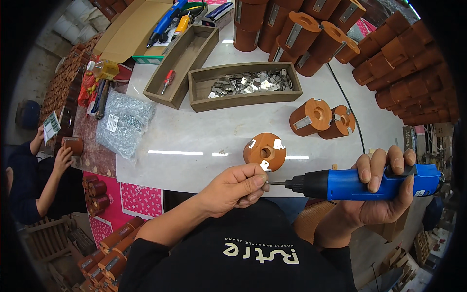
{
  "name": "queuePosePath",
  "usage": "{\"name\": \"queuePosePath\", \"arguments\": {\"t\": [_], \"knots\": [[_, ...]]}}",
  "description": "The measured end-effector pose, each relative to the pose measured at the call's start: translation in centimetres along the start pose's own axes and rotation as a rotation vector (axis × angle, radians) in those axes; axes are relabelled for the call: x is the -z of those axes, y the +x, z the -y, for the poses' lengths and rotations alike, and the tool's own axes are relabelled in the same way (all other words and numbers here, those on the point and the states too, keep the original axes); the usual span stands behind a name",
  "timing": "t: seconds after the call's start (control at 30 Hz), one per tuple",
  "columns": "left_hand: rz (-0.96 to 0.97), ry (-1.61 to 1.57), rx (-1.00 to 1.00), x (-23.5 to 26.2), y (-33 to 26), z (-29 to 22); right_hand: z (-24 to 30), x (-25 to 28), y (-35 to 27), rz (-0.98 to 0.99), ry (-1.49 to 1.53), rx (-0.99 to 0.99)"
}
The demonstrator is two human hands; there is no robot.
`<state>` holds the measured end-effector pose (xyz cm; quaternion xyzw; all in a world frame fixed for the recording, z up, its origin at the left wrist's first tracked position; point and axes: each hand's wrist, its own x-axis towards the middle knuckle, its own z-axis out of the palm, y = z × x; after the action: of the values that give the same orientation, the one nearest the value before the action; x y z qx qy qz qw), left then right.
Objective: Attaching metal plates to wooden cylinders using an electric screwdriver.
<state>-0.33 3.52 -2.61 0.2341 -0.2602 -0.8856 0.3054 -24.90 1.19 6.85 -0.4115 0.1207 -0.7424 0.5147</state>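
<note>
My right hand [379, 210] is wrapped round a blue and black electric screwdriver [343, 185], held level with its bit pointing left. At the tip of that bit, my left hand [236, 191] pinches with thumb and forefinger. What sits between the fingertips is too small to make out. Just beyond my left fingers, a reddish-brown wooden cylinder [257, 152] stands on the table with a round hole in its top. Several small light metal plates lie around its rim, one close to my fingertips.
A wooden tray [243, 102] holds many small metal pieces. Beside it, a second tray [163, 97] contains a red screwdriver [168, 82]. Two cylinders [307, 119] stand right, near a black cable [357, 119]; more are stacked behind. A plastic bag [124, 126] lies left, near another person [46, 194].
</note>
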Motion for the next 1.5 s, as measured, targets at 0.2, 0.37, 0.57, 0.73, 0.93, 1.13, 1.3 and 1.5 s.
{"name": "queuePosePath", "arguments": {"t": [0.2,0.37,0.57,0.73,0.93,1.13,1.3,1.5], "knots": [[0.031,0.062,-0.032,0.0,0.1,0.0,0.2,0.6,0.1,0.004,0.043,-0.027],[0.030,0.101,0.001,-0.3,0.0,0.0,0.2,0.7,0.2,0.004,0.074,-0.053],[-0.003,0.161,-0.034,-0.7,-0.2,0.2,0.2,1.2,0.1,-0.023,0.081,-0.065],[-0.086,0.481,-0.193,-1.0,-0.1,1.1,-0.2,2.2,-0.4,-0.101,0.099,-0.080],[-0.137,0.797,-0.337,-2.0,-0.2,1.2,-0.1,2.7,-0.5,-0.120,0.077,-0.116],[-0.192,0.987,-0.402,-2.7,-0.3,1.1,-0.2,2.7,-0.8,-0.080,0.037,-0.133],[-0.198,1.128,-0.545,-2.5,-0.1,1.2,-1.0,2.8,-1.2,-0.200,0.081,-0.106],[-0.281,1.261,-0.596,-1.6,-0.1,0.0,-0.8,4.1,-1.4,-0.265,0.113,-0.101]]}}
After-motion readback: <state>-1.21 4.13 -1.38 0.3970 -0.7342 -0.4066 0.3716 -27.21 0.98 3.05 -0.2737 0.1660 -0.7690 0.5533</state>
